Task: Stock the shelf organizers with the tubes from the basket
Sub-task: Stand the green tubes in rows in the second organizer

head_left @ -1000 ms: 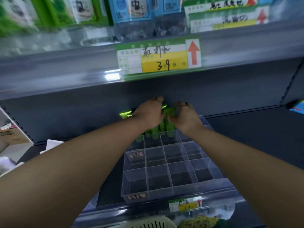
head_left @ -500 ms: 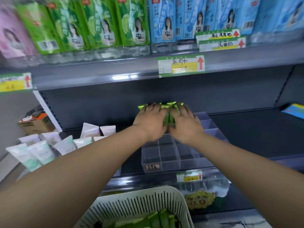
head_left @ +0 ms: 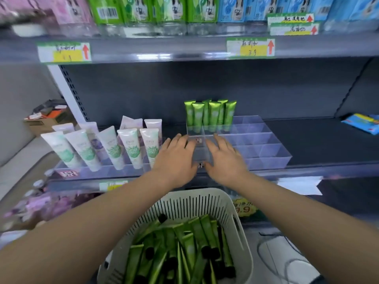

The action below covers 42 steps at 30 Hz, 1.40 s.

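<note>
Several green tubes (head_left: 209,115) stand upright, caps down, in the back cells of a clear plastic organizer (head_left: 256,144) on the dark shelf. My left hand (head_left: 176,158) and my right hand (head_left: 223,156) hover side by side in front of the organizer's left part, fingers spread and relaxed, holding nothing. Below them a white slotted basket (head_left: 242,232) holds several more green tubes (head_left: 184,249) with black caps, lying in a heap.
To the left, white tubes (head_left: 110,148) lean in another clear organizer. The shelf above carries green and blue packs (head_left: 168,11) and price tags (head_left: 250,47). A blue packet (head_left: 363,123) lies at the far right. A cardboard box (head_left: 47,121) sits at the left.
Both hands have let go of the green tubes and drawn back toward me. The tubes now stand free in the organizer. My view has pulled back and tilted down, showing more of the basket.
</note>
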Tool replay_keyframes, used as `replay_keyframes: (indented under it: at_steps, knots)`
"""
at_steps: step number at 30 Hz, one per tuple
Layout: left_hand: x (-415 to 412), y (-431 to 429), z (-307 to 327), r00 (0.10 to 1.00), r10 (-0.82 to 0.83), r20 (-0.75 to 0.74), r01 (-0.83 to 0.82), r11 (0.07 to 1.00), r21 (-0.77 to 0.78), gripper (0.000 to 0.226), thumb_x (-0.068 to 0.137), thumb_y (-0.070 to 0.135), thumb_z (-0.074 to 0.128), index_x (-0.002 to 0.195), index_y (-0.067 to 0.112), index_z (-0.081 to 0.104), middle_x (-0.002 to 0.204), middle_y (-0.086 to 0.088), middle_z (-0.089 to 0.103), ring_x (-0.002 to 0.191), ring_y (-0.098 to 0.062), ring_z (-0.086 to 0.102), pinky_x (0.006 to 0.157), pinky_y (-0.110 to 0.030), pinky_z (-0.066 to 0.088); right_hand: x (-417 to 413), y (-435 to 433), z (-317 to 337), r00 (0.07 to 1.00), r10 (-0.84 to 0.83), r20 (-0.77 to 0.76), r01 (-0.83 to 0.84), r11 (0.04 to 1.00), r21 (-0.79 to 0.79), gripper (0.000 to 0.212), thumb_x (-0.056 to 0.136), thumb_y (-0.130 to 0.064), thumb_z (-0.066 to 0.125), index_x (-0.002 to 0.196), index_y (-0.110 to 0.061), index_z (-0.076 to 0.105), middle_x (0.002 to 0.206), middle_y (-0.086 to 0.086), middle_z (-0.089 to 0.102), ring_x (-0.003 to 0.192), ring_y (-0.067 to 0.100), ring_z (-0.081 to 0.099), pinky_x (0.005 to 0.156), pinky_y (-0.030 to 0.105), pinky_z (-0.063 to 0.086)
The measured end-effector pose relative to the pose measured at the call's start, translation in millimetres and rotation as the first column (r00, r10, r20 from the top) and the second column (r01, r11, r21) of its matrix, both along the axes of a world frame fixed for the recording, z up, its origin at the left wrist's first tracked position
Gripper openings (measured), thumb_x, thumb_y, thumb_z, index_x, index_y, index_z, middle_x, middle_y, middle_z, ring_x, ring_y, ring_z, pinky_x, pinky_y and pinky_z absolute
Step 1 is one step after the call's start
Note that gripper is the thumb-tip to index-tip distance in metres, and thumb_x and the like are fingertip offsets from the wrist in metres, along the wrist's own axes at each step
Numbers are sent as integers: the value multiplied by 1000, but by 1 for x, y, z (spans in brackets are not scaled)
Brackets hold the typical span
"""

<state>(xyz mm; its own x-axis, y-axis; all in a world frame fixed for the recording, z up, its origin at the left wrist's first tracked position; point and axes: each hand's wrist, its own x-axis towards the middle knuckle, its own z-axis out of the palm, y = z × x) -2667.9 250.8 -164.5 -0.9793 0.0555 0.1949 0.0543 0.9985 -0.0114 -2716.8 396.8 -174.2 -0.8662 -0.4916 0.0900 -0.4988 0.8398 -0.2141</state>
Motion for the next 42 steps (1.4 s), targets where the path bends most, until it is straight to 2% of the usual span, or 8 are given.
replay_keyframes:
  at_steps: [13, 20, 24, 30, 32, 34, 38, 42]
  knots:
    - [57, -8, -94, 980, 34, 194, -50, 996, 73, 66, 90, 37, 48, 146, 12, 25, 153, -9, 25, 144, -25, 18, 119, -40, 15, 59, -3, -90, 987, 83, 136, -96, 991, 92, 63, 93, -36, 49, 146, -16, 23, 155, 9, 18, 142, 25, 19, 116, 40, 24]
    - [56, -7, -159, 914, 60, 402, -162, 961, 225, 59, 90, 33, 50, 141, 8, 33, 145, -10, 36, 137, -25, 29, 116, -38, 25, 58, -2, -157, 924, -6, 382, -43, 992, 118, 50, 90, -24, 53, 135, -11, 39, 140, 10, 36, 126, 28, 42, 105, 42, 40]
    - [45, 5, -196, 853, 32, 521, -249, 902, 352, 44, 88, 29, 53, 126, 10, 46, 127, -7, 48, 122, -25, 44, 103, -36, 40, 44, -1, -199, 871, -94, 481, 14, 986, 168, 37, 81, -20, 50, 117, -10, 50, 118, 10, 49, 112, 27, 48, 95, 42, 46]
    - [22, 27, -250, 759, 33, 650, -468, 720, 511, 13, 85, 18, 53, 91, 8, 58, 94, -6, 63, 90, -22, 63, 76, -35, 55, 14, -8, -248, 782, -228, 580, 110, 967, 231, 39, 80, -17, 53, 119, -10, 54, 123, 12, 53, 111, 28, 54, 99, 37, 46]
    - [14, 30, -260, 739, 29, 673, -511, 675, 532, 8, 89, 15, 51, 88, 11, 58, 94, -9, 64, 93, -23, 63, 76, -29, 51, 7, -12, -255, 765, -256, 591, 133, 960, 245, 35, 82, -15, 52, 116, -11, 55, 121, 12, 55, 108, 28, 56, 96, 36, 48]
    - [7, 30, -264, 710, 41, 703, -582, 596, 554, 11, 90, 16, 52, 92, 11, 62, 95, -10, 64, 95, -23, 61, 73, -24, 44, 1, -15, -264, 748, -289, 598, 155, 952, 266, 32, 83, -13, 51, 114, -9, 56, 119, 13, 55, 106, 29, 57, 92, 35, 49]
    - [-5, 27, -281, 613, 147, 776, -722, 503, 475, 36, 88, 20, 58, 57, 14, 41, 59, -1, 44, 65, -18, 51, 51, -23, 35, -5, -21, -278, 730, -306, 612, 157, 946, 285, 37, 84, -15, 51, 120, -6, 55, 126, 16, 52, 112, 31, 53, 96, 36, 47]
    - [-13, 23, -291, 570, 164, 805, -770, 447, 455, 40, 87, 26, 62, 57, 15, 36, 59, 0, 40, 70, -19, 50, 51, -25, 34, -8, -22, -285, 720, -339, 605, 192, 936, 296, 35, 86, -14, 50, 118, -2, 54, 127, 20, 49, 115, 32, 50, 97, 35, 44]
